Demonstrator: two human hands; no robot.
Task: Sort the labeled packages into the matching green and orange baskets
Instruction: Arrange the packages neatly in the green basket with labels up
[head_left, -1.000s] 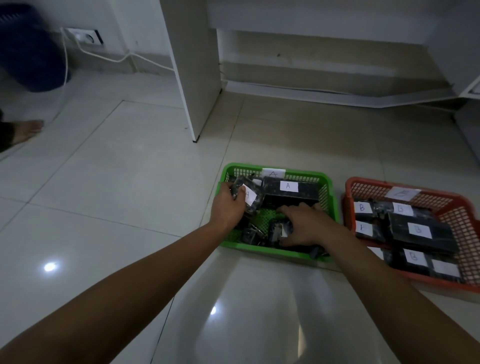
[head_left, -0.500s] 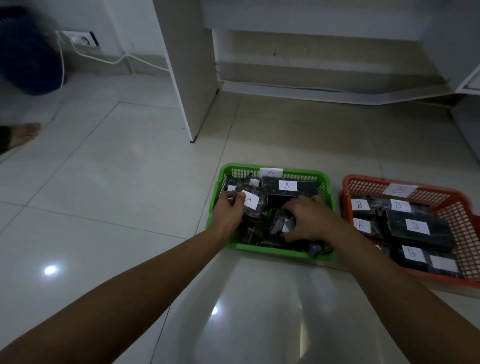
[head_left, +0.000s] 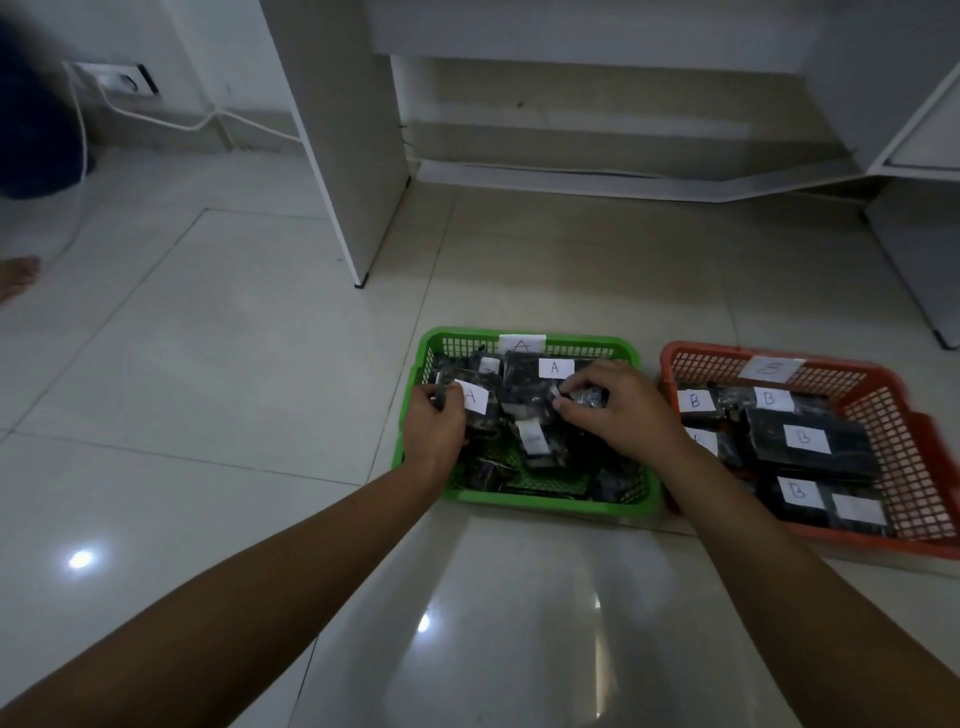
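- Sorting looks nearly done: dark packages marked A fill the green basket (head_left: 524, 500), B-marked ones the orange basket (head_left: 883, 538), and none lie on the floor (head_left: 208, 415).
- Left hand (head_left: 434, 431) curls its fingers round an A-labelled package (head_left: 475, 402) at the green basket's left side.
- Right hand (head_left: 613, 410) pinches a small shiny black package (head_left: 589, 399) over that basket; its label is probably hidden.

Both hands in the green basket (head_left: 524, 501), each gripping a dark package; orange basket (head_left: 914, 415) beside
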